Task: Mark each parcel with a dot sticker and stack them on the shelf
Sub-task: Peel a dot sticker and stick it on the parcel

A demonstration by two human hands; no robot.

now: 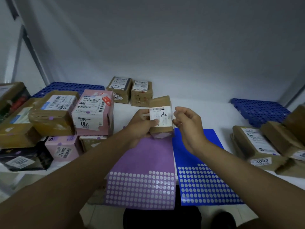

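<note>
parcel in hand: a small brown cardboard parcel [160,118] is held up over the far end of the purple dot sticker sheet [142,171], its white shipping label turned toward the camera, probably so the marking face is easy to reach. left hand [142,128] grips it from the left side and beneath, thumb curled over the label's lower corner, which steadies the box against a press from the other side. right hand [186,123] hovers just beside the parcel's right edge with its fingers loosely bent toward it; whether a sticker sits on a fingertip cannot be told, and it seems to hold nothing firm.

both sheets lie side by side at the near edge of the white shelf surface [206,109], the blue dot sticker sheet [204,176] to the right, close under the hands so a dot can be peeled without reaching. their near rows look already emptied.

stacked parcels [54,116] at left carry purple dots, so that pile reads as the finished one; brown parcels [257,146] at right show no clear mark and likely wait their turn. two more boxes [130,91] stand at the back near a blue perforated mat [69,87].
</note>
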